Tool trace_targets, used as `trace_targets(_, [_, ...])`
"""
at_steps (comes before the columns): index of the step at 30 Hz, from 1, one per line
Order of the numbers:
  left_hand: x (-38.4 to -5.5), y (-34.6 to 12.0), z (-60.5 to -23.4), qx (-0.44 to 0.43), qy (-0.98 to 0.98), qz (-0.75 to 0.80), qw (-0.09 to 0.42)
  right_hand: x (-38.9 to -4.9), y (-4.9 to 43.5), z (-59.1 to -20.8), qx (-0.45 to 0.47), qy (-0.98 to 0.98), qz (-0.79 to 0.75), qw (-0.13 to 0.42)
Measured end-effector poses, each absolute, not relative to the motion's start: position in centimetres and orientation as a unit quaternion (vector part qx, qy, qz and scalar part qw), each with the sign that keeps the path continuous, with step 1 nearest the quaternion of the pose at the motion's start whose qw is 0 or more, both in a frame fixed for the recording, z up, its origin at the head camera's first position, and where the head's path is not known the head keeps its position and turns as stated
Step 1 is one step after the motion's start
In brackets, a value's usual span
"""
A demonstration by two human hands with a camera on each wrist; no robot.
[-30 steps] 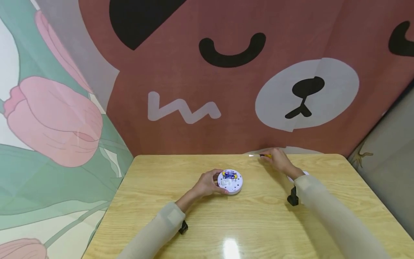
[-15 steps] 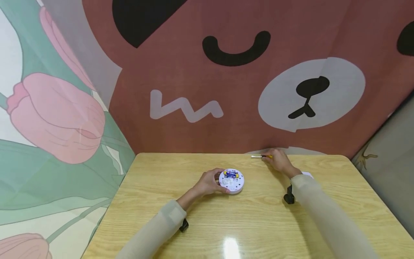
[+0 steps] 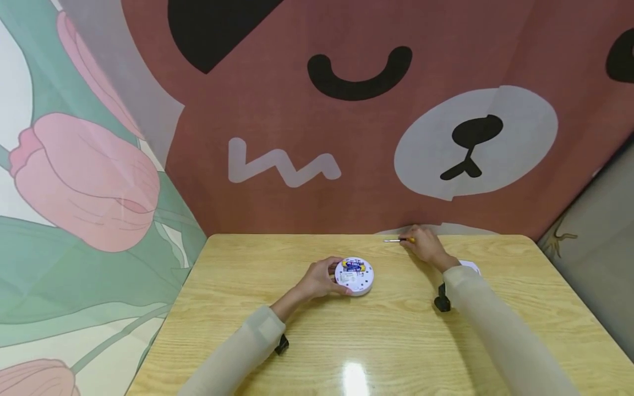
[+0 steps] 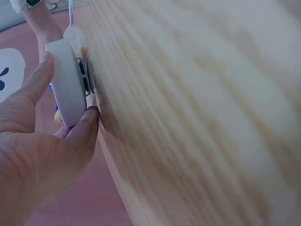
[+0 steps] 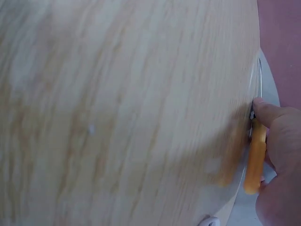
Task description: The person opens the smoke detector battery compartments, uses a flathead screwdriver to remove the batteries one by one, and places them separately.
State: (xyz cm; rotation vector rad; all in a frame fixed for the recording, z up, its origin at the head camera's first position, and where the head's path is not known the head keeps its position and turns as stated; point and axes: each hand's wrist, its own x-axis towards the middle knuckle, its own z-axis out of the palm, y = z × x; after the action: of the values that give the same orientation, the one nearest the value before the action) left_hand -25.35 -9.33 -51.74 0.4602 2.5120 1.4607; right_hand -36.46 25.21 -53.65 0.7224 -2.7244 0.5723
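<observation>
My left hand (image 3: 317,279) grips a round white device (image 3: 354,278) by its left edge. Two blue-and-yellow batteries (image 3: 354,266) show on its upper face. The left wrist view has the device (image 4: 69,84) edge-on, thumb on one face and fingers on the other; a dark part shows on its underside, close to the table. Near the table's back edge my right hand (image 3: 426,245) holds a screwdriver (image 3: 407,240), its metal shaft pointing left. In the right wrist view the orange handle (image 5: 255,157) lies against the fingers, with the thumb near the shaft's base.
A white object (image 3: 470,266) lies on the wooden table (image 3: 376,335), partly hidden behind the right wrist. A small pale speck (image 5: 91,128) shows on the wood in the right wrist view. A bear-printed curtain (image 3: 277,209) hangs behind the table's back edge.
The screwdriver's shaft looks narrower than before, as if turned slightly about its length in my right hand. My left hand and the device stay nearly in place; the head view has shifted a little.
</observation>
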Motion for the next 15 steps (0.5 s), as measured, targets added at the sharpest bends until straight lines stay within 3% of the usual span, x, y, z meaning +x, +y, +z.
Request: trace_targets(15, [-25.56, -9.42, -51.94, 0.158, 0.852, 0.489, 0.1, -36.43, 25.53, -52.96, 0.262, -0.943, 0.155, 0.133])
